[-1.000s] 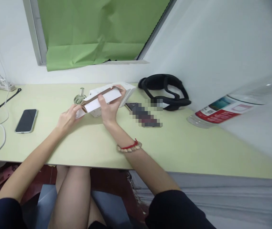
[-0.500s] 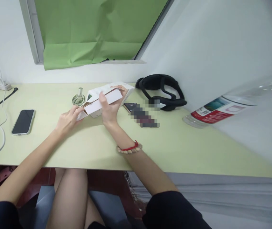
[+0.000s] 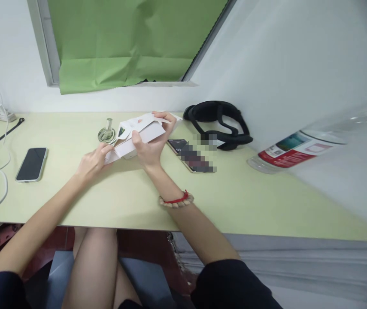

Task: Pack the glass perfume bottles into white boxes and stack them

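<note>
A white cardboard box (image 3: 127, 148) with loose flaps is held tilted over the desk between both hands. My left hand (image 3: 95, 161) pinches the box's left end, fingers closed on a flap there. Around the right end is my right hand (image 3: 154, 146), its thumb on the near side and its fingers over the far edge. The top panel (image 3: 141, 123), which carries a small dark green picture, slants over the box's opening. What the box holds inside cannot be seen. Just behind its left end stands a small round metallic dish with an upright cylinder (image 3: 107, 133).
On the pale desk (image 3: 235, 206), a phone (image 3: 31, 165) lies left and another phone with a partly blurred screen (image 3: 189, 156) lies right. A black headset (image 3: 218, 124) sits behind it. A large plastic bottle (image 3: 292, 148) stands right. White cables (image 3: 1, 171) and a black strap (image 3: 4, 134) lie left.
The top panel has come down toward the near side, covering more of the box's opening. My right hand's fingers have shifted slightly up and right on the far edge.
</note>
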Tool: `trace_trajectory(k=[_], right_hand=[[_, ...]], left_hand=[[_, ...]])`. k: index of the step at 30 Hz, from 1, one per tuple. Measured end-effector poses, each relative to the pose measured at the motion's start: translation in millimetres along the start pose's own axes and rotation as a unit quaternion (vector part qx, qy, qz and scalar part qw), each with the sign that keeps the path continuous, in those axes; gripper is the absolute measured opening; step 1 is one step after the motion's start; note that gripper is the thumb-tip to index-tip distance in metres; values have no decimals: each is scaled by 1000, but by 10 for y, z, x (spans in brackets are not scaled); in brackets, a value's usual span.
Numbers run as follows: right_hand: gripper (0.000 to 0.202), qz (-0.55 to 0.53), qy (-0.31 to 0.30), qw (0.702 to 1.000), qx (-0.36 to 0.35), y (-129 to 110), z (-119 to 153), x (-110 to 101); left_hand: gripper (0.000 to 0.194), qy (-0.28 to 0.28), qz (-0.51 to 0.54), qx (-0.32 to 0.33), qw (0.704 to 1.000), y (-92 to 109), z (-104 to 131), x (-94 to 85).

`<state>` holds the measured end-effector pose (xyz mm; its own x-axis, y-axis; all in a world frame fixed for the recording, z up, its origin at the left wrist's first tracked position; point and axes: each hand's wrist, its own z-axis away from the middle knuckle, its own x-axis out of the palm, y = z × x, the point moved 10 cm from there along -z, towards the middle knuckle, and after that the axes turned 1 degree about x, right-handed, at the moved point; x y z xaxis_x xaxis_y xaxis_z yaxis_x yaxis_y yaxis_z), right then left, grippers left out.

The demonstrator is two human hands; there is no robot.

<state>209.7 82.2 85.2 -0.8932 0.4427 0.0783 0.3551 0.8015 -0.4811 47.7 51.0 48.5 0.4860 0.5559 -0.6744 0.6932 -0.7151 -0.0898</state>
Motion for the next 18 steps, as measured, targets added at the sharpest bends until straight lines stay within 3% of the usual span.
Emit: trace_trajectory(k=[6,9,13,18], right_hand=[[62,67,8,997,-23,-74,4,-30],[57,73,-22,997,-22,-125,73,49],[54,53,-106,993,-29,-209,220,267],[65,39,-151,988,-16,-142,328,410]], left_hand=[[33,15,0,-14,1000,-6,-1,-1],[35,11,15,-29,999,-24,16,29],[54,48,75,-109,990,-160,61,-16],[67,59,197,-195,959,-286,67,-22]])
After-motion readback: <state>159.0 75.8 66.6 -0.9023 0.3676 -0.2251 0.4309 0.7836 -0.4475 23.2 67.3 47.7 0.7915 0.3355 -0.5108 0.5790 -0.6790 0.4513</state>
